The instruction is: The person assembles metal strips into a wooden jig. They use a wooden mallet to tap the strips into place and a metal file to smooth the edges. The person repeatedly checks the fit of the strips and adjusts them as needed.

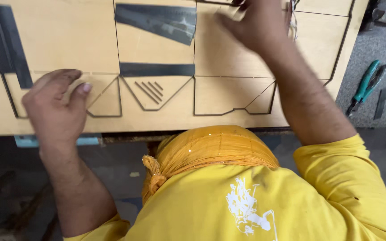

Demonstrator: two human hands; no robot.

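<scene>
One wooden board [68,40], cut through with thin dark slots that trace a box outline, fills the upper half of the view and lies flat under both hands. Three dark rubber strips [157,69] lie on its face: one long at the far left, one wide near the top middle, one narrow below it. The left hand [54,107] rests on the board's near left edge, fingers curled loosely, gripping nothing. The right hand [253,24] presses the board near its top edge, fingers spread; whether it grips anything cannot be told. One pair of pliers [367,85] with teal handles lies right of the board, apart from it.
</scene>
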